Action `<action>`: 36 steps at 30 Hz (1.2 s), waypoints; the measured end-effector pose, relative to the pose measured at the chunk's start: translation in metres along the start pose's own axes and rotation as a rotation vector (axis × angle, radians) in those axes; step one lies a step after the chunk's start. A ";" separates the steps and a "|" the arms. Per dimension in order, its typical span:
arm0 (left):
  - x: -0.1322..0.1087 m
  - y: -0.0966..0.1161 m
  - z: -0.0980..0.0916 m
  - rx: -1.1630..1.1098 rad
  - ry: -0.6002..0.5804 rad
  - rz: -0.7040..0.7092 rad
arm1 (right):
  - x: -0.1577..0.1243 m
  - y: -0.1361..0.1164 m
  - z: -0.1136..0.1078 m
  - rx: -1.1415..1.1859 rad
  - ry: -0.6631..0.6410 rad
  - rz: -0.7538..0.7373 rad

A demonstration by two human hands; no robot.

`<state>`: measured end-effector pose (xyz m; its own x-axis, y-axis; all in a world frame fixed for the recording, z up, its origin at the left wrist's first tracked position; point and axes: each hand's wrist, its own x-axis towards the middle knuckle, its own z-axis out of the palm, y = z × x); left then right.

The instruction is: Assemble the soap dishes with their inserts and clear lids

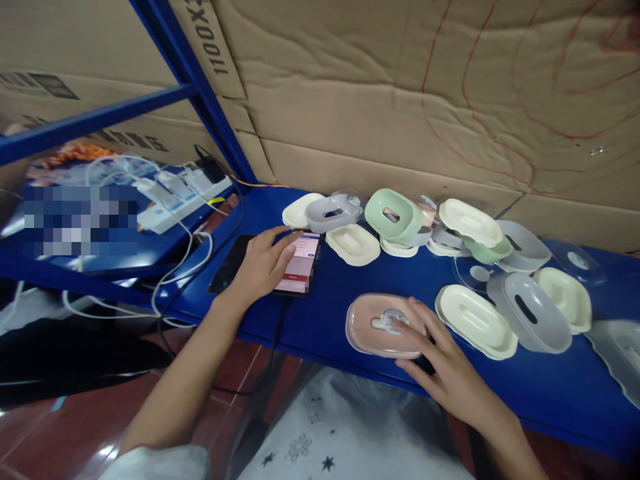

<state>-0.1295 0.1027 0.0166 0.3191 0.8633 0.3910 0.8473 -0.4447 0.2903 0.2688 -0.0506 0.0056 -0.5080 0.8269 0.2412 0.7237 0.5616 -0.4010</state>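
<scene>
My left hand (263, 263) lies on a lit phone (301, 262) on the blue shelf (320, 320), fingers stretched over its screen. A second, dark phone (229, 265) sits just left of it, partly under my wrist. My right hand (435, 353) rests with spread fingers on a pink oval soap dish (373, 325) with a clear lid, near the shelf's front edge.
Several oval dishes and lids in cream, green and grey lie along the shelf: a green one (393, 213), a cream tray (475, 320), a grey lid (530, 311). A white power strip (175, 197) with cables sits at the left. Cardboard (400, 100) backs the shelf.
</scene>
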 end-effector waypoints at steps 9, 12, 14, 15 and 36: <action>-0.001 0.010 -0.006 -0.026 -0.061 0.086 | 0.000 -0.001 0.000 0.004 0.011 -0.001; -0.002 0.010 -0.005 -0.034 -0.070 0.085 | 0.000 0.000 0.000 0.001 0.012 -0.003; -0.002 0.007 -0.003 -0.049 -0.049 0.085 | 0.000 0.000 0.000 0.001 0.012 -0.007; -0.002 0.006 -0.003 -0.059 -0.032 0.086 | 0.000 0.000 0.000 0.002 0.011 -0.007; -0.071 0.148 0.036 -0.354 -0.116 0.346 | 0.001 -0.003 0.000 0.028 0.036 0.054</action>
<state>-0.0120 -0.0156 0.0008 0.6176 0.6629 0.4232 0.4942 -0.7457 0.4469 0.2659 -0.0511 0.0069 -0.4510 0.8568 0.2499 0.7362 0.5155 -0.4385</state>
